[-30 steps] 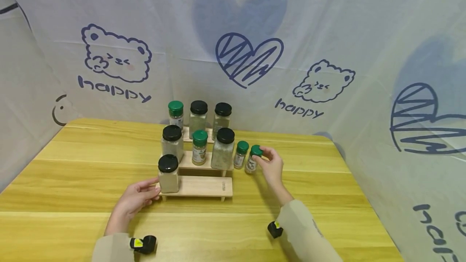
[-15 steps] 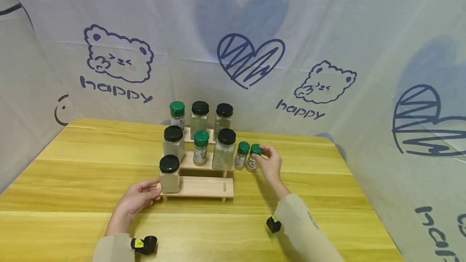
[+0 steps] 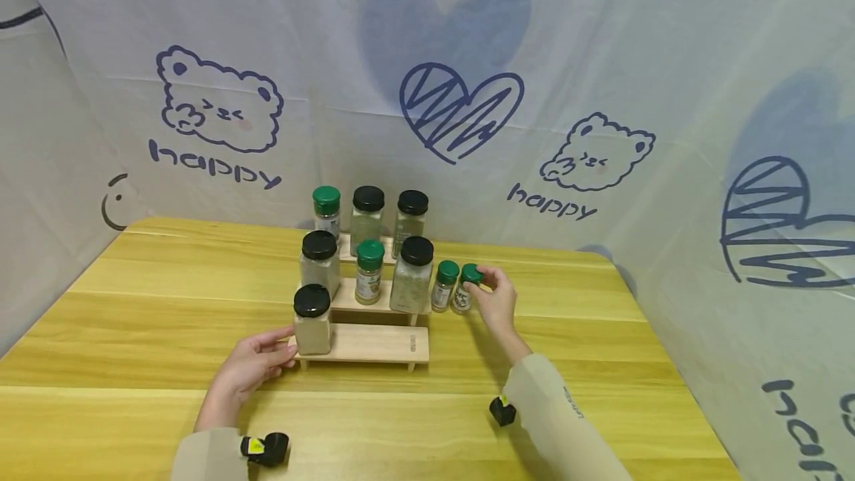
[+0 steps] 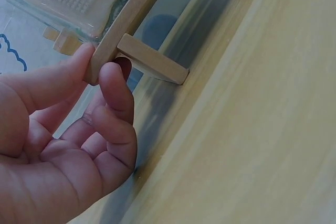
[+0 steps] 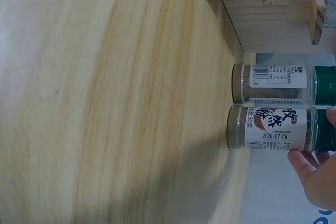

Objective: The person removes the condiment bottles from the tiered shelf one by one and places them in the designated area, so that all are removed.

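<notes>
A three-step wooden spice rack (image 3: 384,342) stands on the table. My left hand (image 3: 250,364) pinches the left end of its lowest step between thumb and fingers, close to a short leg (image 4: 152,59). With thumb and fingertips, my right hand (image 3: 497,304) grips a small green-capped spice jar (image 5: 278,128) near its cap, right of the rack. That jar stands upright on the table, its printed label showing in the right wrist view. Close alongside, between it and the rack, is a second green-capped spice jar (image 5: 275,84).
On the lowest step, at the left, is a square black-lidded jar (image 3: 312,329). The middle step bears two black-lidded jars with a green-capped one (image 3: 368,284) between them. Three more jars line the top step. A printed cloth (image 3: 334,132) hangs behind the table.
The gripped spice jar has shifted slightly left, closing most of the gap to its green-capped neighbour. My left hand keeps its pinch on the rack. The head view has drifted slightly.
</notes>
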{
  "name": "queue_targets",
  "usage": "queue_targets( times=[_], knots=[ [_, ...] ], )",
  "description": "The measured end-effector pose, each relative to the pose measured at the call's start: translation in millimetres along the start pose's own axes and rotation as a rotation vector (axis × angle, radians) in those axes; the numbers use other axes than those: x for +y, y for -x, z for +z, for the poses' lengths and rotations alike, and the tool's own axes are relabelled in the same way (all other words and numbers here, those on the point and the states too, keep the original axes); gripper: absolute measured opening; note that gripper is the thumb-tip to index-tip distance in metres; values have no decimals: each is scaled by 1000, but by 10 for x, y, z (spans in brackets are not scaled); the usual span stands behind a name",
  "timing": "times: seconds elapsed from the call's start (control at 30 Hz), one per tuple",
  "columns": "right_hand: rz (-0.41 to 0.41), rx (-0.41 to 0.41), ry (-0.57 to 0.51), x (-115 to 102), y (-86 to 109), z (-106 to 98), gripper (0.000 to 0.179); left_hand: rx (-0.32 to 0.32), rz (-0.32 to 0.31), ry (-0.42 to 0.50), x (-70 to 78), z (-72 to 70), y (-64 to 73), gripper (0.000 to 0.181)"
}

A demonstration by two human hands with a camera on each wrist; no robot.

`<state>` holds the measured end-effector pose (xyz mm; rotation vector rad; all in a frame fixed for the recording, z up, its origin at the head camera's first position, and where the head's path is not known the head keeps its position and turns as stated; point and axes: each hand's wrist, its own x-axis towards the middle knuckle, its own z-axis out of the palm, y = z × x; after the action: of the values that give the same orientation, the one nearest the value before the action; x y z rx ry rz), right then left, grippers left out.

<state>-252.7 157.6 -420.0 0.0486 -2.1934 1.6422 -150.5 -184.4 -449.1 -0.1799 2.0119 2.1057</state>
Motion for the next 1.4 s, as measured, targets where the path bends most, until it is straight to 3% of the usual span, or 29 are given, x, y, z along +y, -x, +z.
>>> queue_targets(
  times=[0.13, 0.37, 0.53, 0.73, 1.4],
  knots=[
    [-3, -11, -30, 15, 2, -3, 31, 0, -2, -3, 4, 1, -3, 52],
    [-95, -24, -107, 122, 23, -22, 36, -3, 2, -1, 6, -3, -4, 52],
    [6, -22, -47, 57, 71, -40, 40, -7, 4, 0, -3, -5, -4, 52],
    [52, 13, -49, 35, 128, -79, 42, -2, 3, -3, -16, -6, -11, 52],
    [-34, 87, -107, -83, 349, -156, 23, -3, 4, -4, -11, -2, -2, 51]
  ],
)
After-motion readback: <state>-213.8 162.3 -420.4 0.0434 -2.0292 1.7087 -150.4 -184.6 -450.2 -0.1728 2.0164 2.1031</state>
